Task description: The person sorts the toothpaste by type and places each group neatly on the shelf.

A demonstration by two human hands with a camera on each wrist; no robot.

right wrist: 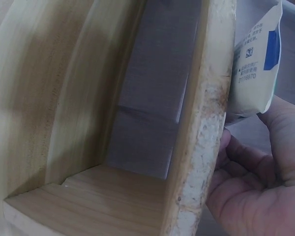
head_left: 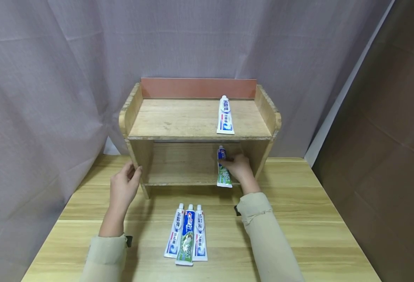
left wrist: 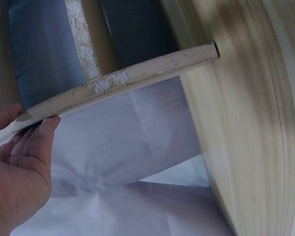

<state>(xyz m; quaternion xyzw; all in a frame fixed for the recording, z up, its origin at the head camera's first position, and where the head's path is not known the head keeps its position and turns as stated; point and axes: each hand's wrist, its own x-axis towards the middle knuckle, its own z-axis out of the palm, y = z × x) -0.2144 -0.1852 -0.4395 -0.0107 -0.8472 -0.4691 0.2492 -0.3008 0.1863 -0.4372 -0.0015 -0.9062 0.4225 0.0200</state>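
Note:
On the right part of the lower shelf (head_left: 179, 164), my right hand (head_left: 240, 167) holds a blue-and-green toothpaste tube (head_left: 224, 176), its thumb across the tube. The tube lies cap inward, its flat end at the shelf's front edge. In the right wrist view the tube's white printed back (right wrist: 258, 64) shows beside that edge, fingers partly hidden behind the board. My left hand (head_left: 124, 186) pinches the front edge of the rack's left side panel (left wrist: 54, 101) between thumb and fingers. Above, a white-and-blue toothpaste tube (head_left: 225, 117) lies on the upper shelf (head_left: 179, 117), right of centre.
Three more toothpaste tubes lie on the wooden table (head_left: 298, 219) before the rack: a white left tube (head_left: 174, 235), a blue-and-green middle tube (head_left: 186, 243) and a white right tube (head_left: 200, 235). Grey cloth (head_left: 193, 39) hangs behind the rack; a brown panel (head_left: 379, 98) stands right.

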